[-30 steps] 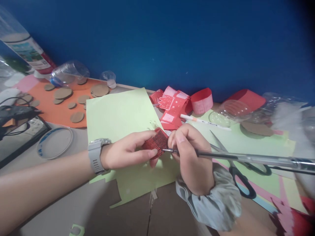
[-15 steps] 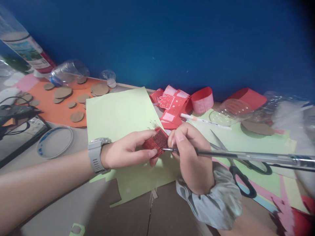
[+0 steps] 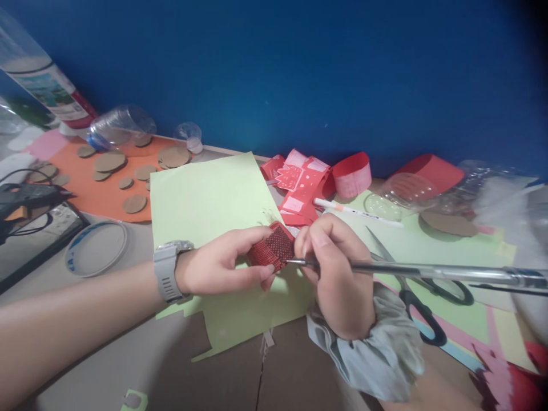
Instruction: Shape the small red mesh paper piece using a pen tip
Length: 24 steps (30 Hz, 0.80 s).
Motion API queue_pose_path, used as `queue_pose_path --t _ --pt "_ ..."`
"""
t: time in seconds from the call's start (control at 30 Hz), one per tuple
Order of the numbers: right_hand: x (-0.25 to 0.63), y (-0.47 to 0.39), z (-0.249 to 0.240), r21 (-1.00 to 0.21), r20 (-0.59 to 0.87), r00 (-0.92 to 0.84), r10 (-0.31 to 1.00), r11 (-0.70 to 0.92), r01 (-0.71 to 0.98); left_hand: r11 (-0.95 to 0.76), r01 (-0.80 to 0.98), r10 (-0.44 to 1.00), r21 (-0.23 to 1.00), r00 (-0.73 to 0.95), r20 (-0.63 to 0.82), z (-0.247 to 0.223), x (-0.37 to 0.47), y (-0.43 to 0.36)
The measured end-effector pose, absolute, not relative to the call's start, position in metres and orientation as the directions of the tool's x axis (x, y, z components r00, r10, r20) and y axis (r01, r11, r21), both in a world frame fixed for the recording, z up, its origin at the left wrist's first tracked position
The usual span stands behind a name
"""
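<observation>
My left hand (image 3: 233,257), with a grey watch (image 3: 169,271) at the wrist, pinches a small red paper piece (image 3: 274,245) covered in a dark dotted and gridded pattern. My right hand (image 3: 336,271) grips a clear-barrelled black pen (image 3: 428,271). The pen's metal tip meets or nearly meets the lower right edge of the red piece. Both hands are above a pale green paper sheet (image 3: 205,200). A grey scrunchie (image 3: 372,348) circles my right wrist. Part of the red piece is hidden by my left fingers.
Black-handled scissors (image 3: 422,317) lie right of my right hand. A white marker (image 3: 357,211) rests near red paper cutouts (image 3: 302,188) and a red paper ring (image 3: 351,174). Cardboard discs (image 3: 109,161) cover orange paper (image 3: 81,188) at left, near a tape roll (image 3: 96,248). A blue wall (image 3: 274,74) stands behind.
My right hand and the pen have shifted slightly to the right, the tip moving along the red piece's edge. The left hand keeps its hold almost unmoved.
</observation>
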State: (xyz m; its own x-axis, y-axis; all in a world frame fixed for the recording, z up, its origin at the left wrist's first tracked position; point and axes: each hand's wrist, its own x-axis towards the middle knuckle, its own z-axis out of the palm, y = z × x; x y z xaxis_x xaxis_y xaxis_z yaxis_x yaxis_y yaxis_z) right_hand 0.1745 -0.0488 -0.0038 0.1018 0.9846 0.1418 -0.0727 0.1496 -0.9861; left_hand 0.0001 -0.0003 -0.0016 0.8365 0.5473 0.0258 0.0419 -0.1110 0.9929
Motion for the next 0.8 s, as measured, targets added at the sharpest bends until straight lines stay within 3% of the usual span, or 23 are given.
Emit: queue_pose_path --t 0.2,0.33,0.5,0.8 --pt "0.172 -0.044 -0.005 -0.896 0.244 0.295 0.924 0.331 -0.296 -0.092 -0.013 0.569 0.996 0.820 0.063 -0.003 0.000 -0.003" --pt "0.174 -0.040 -0.005 -0.913 0.167 0.371 0.914 0.285 -0.291 -0.118 -0.027 0.591 0.993 0.801 0.091 -0.003 0.002 -0.004" --pt "0.177 -0.037 -0.005 -0.928 0.065 0.346 0.936 0.184 -0.323 -0.145 -0.037 0.650 0.989 0.750 0.123 -0.007 0.005 -0.005" --pt "0.177 -0.039 -0.009 -0.953 0.117 0.301 0.947 0.192 -0.233 -0.055 -0.110 0.668 0.992 0.735 0.119 -0.013 0.006 -0.006"
